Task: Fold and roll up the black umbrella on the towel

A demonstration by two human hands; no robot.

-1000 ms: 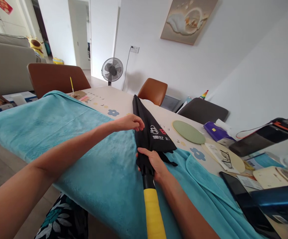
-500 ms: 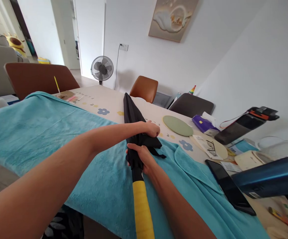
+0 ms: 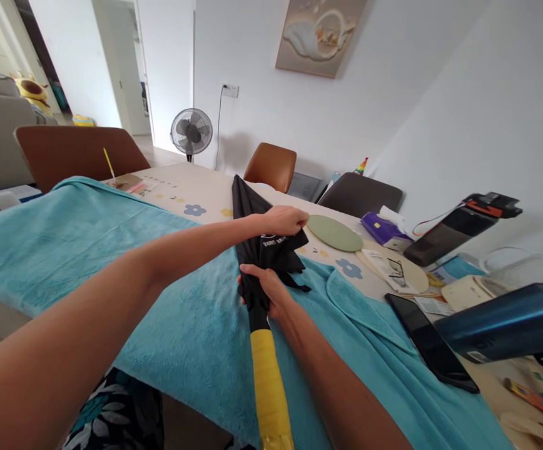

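Observation:
A black folded umbrella (image 3: 248, 209) with a yellow handle (image 3: 269, 375) lies lengthwise on a turquoise towel (image 3: 88, 244) that covers the table. My right hand (image 3: 264, 290) is wrapped round the gathered canopy just above the handle. My left hand (image 3: 285, 220) reaches across and pinches a fold of the black fabric, lifting it a little above the towel; white lettering shows on that fold.
To the right lie a green round mat (image 3: 334, 232), a purple tissue pack (image 3: 381, 228), glasses (image 3: 396, 270), a black phone (image 3: 428, 342), a dark blue bottle (image 3: 506, 322) and a black flask (image 3: 456, 228). Brown chairs (image 3: 77, 153) and a fan (image 3: 191, 131) stand beyond.
My left hand moved from the umbrella's left side across to its right side, took hold of a fold of fabric and raised it. My right hand kept its grip.

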